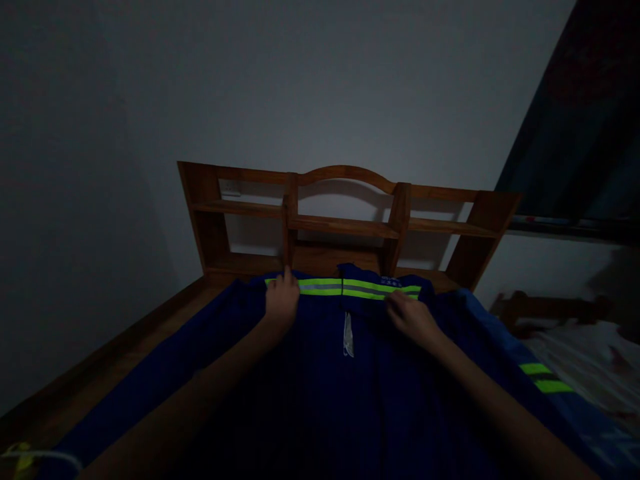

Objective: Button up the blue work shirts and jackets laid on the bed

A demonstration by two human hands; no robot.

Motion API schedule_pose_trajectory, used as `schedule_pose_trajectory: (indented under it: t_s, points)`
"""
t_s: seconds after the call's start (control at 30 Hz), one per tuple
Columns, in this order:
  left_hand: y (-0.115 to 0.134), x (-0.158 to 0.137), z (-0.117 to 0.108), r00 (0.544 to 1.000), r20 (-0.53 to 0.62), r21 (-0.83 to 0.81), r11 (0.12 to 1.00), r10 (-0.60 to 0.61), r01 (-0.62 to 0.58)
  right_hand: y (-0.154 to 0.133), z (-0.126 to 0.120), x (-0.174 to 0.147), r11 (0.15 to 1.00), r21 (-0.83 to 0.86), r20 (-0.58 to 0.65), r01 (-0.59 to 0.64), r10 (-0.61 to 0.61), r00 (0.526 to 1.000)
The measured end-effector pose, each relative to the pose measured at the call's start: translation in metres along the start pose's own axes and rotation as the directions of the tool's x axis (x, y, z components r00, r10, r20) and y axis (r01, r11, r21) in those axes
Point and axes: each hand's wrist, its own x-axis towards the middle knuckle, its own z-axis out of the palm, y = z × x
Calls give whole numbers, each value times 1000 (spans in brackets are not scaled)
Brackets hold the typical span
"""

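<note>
A dark blue work jacket [320, 387] with yellow-green and grey reflective strips lies spread out in front of me. Its chest strip [320, 287] runs across between my hands, and a small silvery-white tag [349, 335] shows below the strip's middle. My left hand [283, 303] is at the left end of the strip, one finger pointing up and the others bent on the cloth. Toward the strip's right end, my right hand [413, 319] has its fingers curled in on the fabric. Both thumbs are hard to make out in the dim light.
Behind the jacket stands a wooden headboard shelf [345, 227] against a pale wall [320, 87]. Wooden boards [165, 320] show at left. A sleeve with reflective bands [545, 378] extends right, near pale bedding [590, 353]. A dark window [580, 127] is at upper right.
</note>
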Motion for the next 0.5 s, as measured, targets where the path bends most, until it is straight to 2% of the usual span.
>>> schedule_pose_trajectory:
  t_s: [0.07, 0.1, 0.13, 0.2, 0.33, 0.4, 0.5]
  points:
    - [38, -8, 10, 988, 80, -88, 988, 130, -123, -38, 9, 4, 990, 71, 107, 120, -127, 986]
    - [54, -13, 20, 975, 120, -140, 975, 188, -171, -52, 16, 4, 988, 76, 154, 133, -144, 977]
    - [65, -20, 32, 960, 159, -210, 958, 231, -196, -61, 24, 3, 989, 71, 186, 129, -140, 973]
    - [77, -31, 58, 948, 206, -391, 909, 242, -147, -70, 42, -1, 996, 50, 193, 74, -82, 978]
    - [68, -39, 97, 955, 247, -632, 775, 166, 29, -59, 67, -12, 989, 142, 94, -42, 29, 995]
    - [61, -36, 103, 937, 305, -683, 725, 173, 89, -53, 72, -13, 973, 223, 76, -55, 39, 996]
    - [56, -32, 102, 930, 323, -698, 708, 175, 109, -48, 75, -12, 950, 306, 84, -59, 35, 996]
